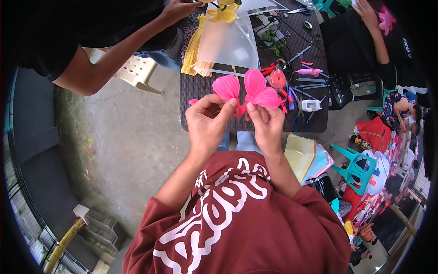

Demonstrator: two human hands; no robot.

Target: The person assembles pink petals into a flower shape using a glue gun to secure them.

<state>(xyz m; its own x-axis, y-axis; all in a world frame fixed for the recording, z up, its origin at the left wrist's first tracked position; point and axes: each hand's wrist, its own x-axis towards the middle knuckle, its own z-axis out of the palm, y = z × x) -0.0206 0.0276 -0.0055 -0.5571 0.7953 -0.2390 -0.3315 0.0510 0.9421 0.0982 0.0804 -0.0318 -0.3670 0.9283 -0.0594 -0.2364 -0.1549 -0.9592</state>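
My left hand pinches a pink fuzzy petal at its narrow base. My right hand, fingers closed, holds a pair of pink petals by their joined base. The two hands are close together above the near edge of a dark woven-textured table. Just behind them lie a translucent sheet and yellow fuzzy stems. To the right are a pink tape roll, a pink glue gun, clear glue sticks, a white dispenser and blue-handled scissors.
Co-workers' arms reach in at the upper left and upper right. A white chair stands at the left. Below the table's right side are coloured sheets and a teal stool. More people sit at the far right.
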